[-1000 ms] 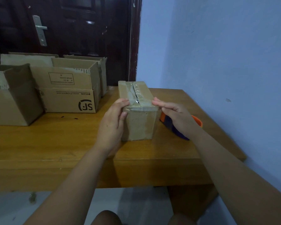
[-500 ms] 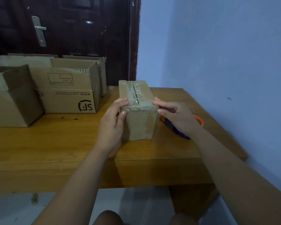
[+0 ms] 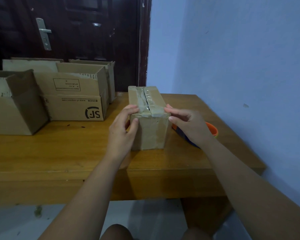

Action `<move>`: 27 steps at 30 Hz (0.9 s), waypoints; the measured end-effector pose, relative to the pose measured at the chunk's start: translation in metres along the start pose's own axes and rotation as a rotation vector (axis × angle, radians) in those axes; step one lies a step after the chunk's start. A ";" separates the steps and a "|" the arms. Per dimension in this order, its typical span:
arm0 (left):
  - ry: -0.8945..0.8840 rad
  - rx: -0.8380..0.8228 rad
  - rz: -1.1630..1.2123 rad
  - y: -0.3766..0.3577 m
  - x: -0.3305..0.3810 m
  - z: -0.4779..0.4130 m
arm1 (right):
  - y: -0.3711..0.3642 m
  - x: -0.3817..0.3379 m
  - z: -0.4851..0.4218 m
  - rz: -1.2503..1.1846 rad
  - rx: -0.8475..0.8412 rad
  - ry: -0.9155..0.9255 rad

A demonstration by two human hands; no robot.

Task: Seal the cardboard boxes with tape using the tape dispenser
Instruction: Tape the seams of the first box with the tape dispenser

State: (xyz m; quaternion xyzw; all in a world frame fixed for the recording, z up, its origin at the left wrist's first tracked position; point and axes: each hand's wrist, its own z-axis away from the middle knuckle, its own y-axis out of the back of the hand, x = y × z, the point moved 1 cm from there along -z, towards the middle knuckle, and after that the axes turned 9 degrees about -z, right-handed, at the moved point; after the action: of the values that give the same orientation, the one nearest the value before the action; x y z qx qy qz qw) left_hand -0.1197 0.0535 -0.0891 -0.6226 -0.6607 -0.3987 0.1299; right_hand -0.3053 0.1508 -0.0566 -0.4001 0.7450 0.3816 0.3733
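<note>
A small closed cardboard box (image 3: 151,132) stands on the wooden table (image 3: 59,153), with clear tape running along its top seam and down its near face. My left hand (image 3: 123,130) holds the box's near left corner, fingers curled over the top edge and thumb on the front face. My right hand (image 3: 189,125) grips the near right top corner with curled fingers. The orange and blue tape dispenser (image 3: 212,131) lies on the table to the right of the box, mostly hidden behind my right hand.
Several open cardboard boxes stand at the table's left: a large one (image 3: 12,108) at the far left, an SF-printed one (image 3: 76,101), and another (image 3: 109,78) behind it. A dark door (image 3: 68,32) is at the back, a blue wall (image 3: 241,66) on the right.
Both hands stay on the box's near top corners; my fingers have shifted slightly along the taped edge. The box has not moved.
</note>
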 end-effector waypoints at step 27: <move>0.243 -0.024 0.215 0.008 0.015 -0.009 | -0.017 -0.013 0.001 0.211 0.219 -0.021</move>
State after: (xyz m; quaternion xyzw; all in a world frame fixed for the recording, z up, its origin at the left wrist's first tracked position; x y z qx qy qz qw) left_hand -0.1184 0.0570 -0.0702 -0.6385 -0.5649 -0.4627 0.2433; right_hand -0.2852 0.1491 -0.0507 -0.2726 0.8161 0.3391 0.3803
